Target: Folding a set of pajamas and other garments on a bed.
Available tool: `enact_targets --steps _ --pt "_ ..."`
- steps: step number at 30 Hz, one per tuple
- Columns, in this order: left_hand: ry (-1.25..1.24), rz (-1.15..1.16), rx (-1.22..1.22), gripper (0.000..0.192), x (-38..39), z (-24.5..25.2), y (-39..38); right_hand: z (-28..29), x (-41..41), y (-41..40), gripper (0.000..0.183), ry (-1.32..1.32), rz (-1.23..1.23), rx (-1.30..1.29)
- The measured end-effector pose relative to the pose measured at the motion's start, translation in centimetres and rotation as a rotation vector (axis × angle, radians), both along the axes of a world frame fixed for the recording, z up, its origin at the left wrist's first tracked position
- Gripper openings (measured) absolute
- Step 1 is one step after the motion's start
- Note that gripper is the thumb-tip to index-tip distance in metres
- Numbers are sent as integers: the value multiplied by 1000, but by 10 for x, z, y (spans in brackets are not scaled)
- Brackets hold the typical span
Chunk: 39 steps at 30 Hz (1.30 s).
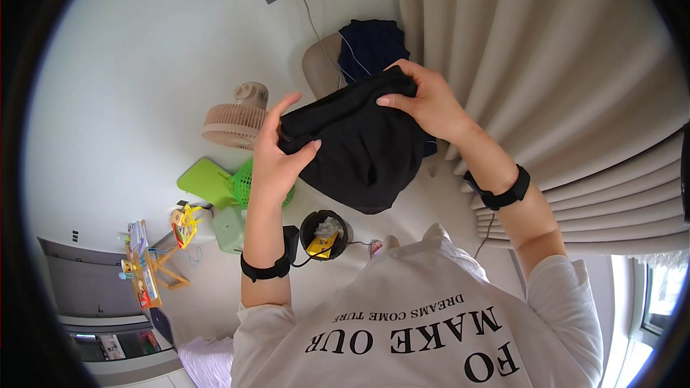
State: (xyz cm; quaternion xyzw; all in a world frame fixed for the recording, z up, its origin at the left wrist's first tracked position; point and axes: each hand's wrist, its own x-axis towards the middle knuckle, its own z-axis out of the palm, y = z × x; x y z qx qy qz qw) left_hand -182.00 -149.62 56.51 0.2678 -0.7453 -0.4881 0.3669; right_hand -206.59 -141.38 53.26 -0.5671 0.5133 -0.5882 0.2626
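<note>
A black cloth garment (366, 156) hangs between my two hands, its upper edge folded or banded and its lower part drooping to a rounded point. My left hand (280, 145) pinches the garment's left end between thumb and fingers. At the upper right end, my right hand (431, 97) grips the same edge, thumb on the near side. Behind the cloth, a dark navy garment (372, 46) with pale piping lies on a beige seat (321, 67), partly hidden. Each forearm wears a black strap.
A beige fan (234, 121) stands left of the garment. Below it are a green board (205, 180), a green perforated basket (242, 183) and a pale green stool (227, 229). A waste bin (347, 234) stands near my feet. Beige curtains (485, 54) hang at right; a cluttered wooden table (153, 285) is far left.
</note>
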Motion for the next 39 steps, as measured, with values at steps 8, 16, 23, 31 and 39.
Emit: enact_targets --steps 8,16,23,31,39 --pt "-132 41 142 35 16 -18 -11 3 1 0 36 276 -115 83" --pt "399 -105 709 60 35 -54 -9 21 13 16 42 -267 148 104" --pt "286 -85 731 67 9 -80 13 5 8 13 39 -382 75 229" --pt "-168 -563 138 74 34 -89 -9 61 -3 9 54 -616 84 230" --pt "157 -486 932 62 9 -130 17 -1 -28 -4 52 -786 18 401"
